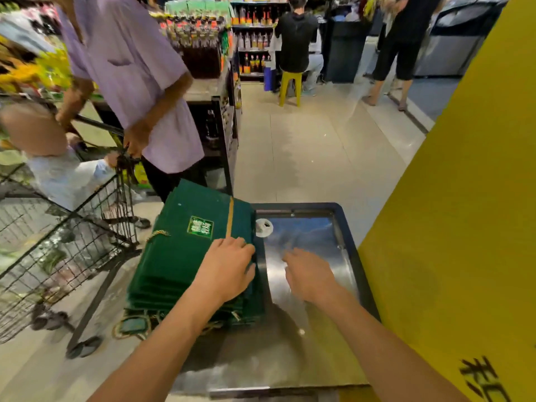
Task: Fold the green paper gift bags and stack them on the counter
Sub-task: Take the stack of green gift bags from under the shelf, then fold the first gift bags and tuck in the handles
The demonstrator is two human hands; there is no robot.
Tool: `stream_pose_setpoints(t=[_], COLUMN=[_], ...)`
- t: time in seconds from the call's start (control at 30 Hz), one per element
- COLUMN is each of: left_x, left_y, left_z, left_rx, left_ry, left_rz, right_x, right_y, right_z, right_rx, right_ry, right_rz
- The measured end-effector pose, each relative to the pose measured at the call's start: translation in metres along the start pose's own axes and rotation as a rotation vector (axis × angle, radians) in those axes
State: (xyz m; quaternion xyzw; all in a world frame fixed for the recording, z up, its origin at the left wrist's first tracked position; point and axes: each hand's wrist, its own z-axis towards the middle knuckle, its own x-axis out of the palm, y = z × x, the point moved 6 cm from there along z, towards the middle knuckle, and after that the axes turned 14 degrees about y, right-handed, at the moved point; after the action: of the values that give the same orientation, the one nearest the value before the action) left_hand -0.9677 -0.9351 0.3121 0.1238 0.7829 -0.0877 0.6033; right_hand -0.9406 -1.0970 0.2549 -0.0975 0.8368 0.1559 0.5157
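A stack of flat, folded green paper gift bags (179, 250) lies on the left side of the steel counter (307, 236), overhanging its left edge. The top bag shows a pale label and a gold stripe, and cord handles stick out at the near end. My left hand (229, 265) rests flat on the right edge of the stack, fingers straight. My right hand (310, 274) hovers over the bare steel to the right of the stack, fingers relaxed and holding nothing.
A small white ring-shaped object (264, 227) sits on the counter by the stack's far corner. A wire shopping cart (66, 242) with a child stands at the left, a person in a lilac shirt (136, 82) behind it. A yellow panel (464, 227) borders the right.
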Motion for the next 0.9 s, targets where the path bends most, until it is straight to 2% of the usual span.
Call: stream_pose_setpoints(t=[0.2, 0.37, 0.6, 0.73, 0.9], left_x=[0.024, 0.036, 0.047, 0.044, 0.060], left_y=[-0.033, -0.030, -0.017, -0.013, -0.015], left_z=[0.017, 0.027, 0.024, 0.022, 0.021], left_rx=[0.043, 0.070, -0.063, -0.119, -0.166], left_ry=[-0.023, -0.111, -0.162, -0.229, -0.217], left_rz=[-0.026, -0.032, 0.112, 0.141, 0.217], right_x=[0.015, 0.031, 0.039, 0.039, 0.045], right_y=[-0.004, -0.006, -0.006, -0.001, -0.003], right_z=[0.002, 0.018, 0.058, 0.080, 0.092], right_rx=[-0.043, -0.085, -0.221, -0.282, -0.286], right_ry=[-0.034, -0.078, -0.220, -0.243, -0.284], right_rz=[-0.051, -0.049, -0.072, -0.126, -0.169])
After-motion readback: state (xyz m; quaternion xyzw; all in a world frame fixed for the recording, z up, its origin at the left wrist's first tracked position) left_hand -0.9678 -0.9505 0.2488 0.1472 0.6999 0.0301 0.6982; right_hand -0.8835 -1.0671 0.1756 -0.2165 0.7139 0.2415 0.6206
